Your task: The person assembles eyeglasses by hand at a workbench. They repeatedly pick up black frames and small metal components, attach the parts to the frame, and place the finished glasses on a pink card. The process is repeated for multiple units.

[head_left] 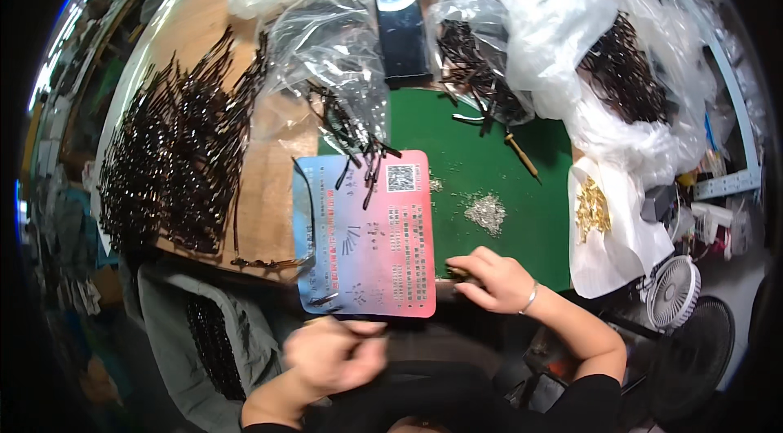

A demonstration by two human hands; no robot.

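My left hand (336, 354) is closed in a fist at the near edge of a blue-and-pink printed sheet (363, 229), slightly smeared by motion. What it grips, if anything, is hidden. Just right of the sheet, my right hand (495, 280) pinches a small dark, brassy piece whose kind does not show. A dark glasses temple (305, 205) lies along the sheet's left side, and several more temples (371, 168) rest over its far edge. On the green mat (489, 168) sit a pile of tiny silver parts (486, 213) and a screwdriver with a brass-coloured handle (523, 158).
Many dark glasses temples (175, 160) stand bunched on the wooden table at left. Clear plastic bags (542, 17) with more temples line the far side, around a black phone (402, 33). At right are gold parts (592, 209) on white wrapping and a small fan (674, 290).
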